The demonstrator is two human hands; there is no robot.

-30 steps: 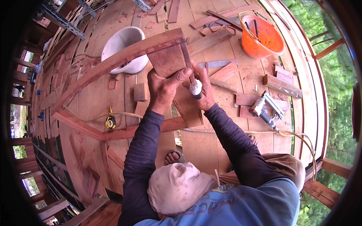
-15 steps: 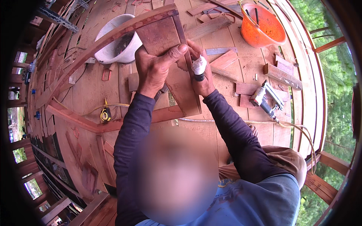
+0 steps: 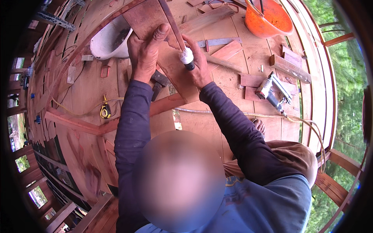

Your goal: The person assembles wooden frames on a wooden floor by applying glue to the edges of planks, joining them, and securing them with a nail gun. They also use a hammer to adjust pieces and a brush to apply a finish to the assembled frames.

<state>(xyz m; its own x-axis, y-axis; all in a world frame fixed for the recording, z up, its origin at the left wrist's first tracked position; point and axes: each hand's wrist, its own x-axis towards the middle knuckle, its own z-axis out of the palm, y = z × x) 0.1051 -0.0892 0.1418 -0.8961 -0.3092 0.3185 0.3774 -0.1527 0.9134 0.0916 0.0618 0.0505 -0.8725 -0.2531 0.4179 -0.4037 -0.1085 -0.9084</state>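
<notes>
1. Plank floor (image 3: 194, 128) bears an orange bucket (image 3: 256, 25) holding a dark rod (image 3: 262, 6) and a white basin (image 3: 116, 51), contents unclear.
2. Left hand (image 3: 144, 54) and right hand (image 3: 200, 65), fingers curled, clasp the wooden frame (image 3: 175, 64) between them.

No txt legible. Blue shirt (image 3: 268, 204) bore print at chest: yellow-edged patch (image 3: 234, 181) up top, dull reddish marks (image 3: 237, 197) below; partly cut off by blur, ltrs n/r. Tape (image 3: 105, 111), yellow/blk: markings too sm. to read. Nail gun (image 3: 268, 89): any label unresolved. Steel rule (image 3: 223, 41): grads., if any, n/r.
</notes>
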